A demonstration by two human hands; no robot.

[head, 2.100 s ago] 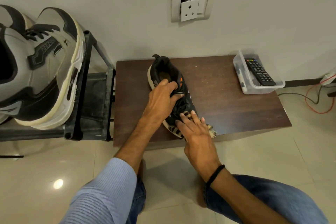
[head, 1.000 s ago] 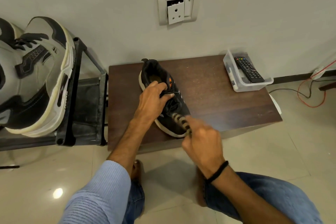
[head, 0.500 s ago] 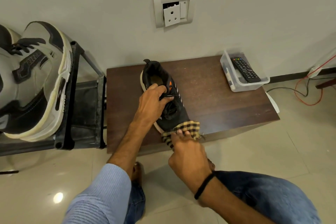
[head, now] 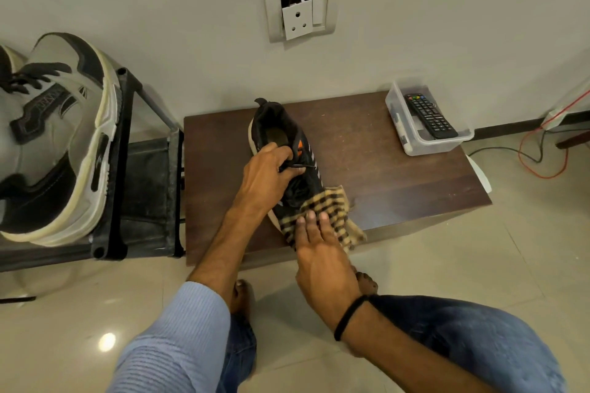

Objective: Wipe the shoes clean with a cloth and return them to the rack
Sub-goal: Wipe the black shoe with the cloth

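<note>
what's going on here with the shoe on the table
A person is wiping a black shoe that lies on a low brown table. The left hand grips the shoe near its laces and opening, steadying it. The right hand presses a checked cloth over the toe with straight fingers. A grey and black sneaker sits on the rack to the left; the black shoe is not yet back there.

Pale-blue ribbed sleeve (head: 172, 344), black wristband (head: 349, 317), jeans (head: 463, 344)
</note>
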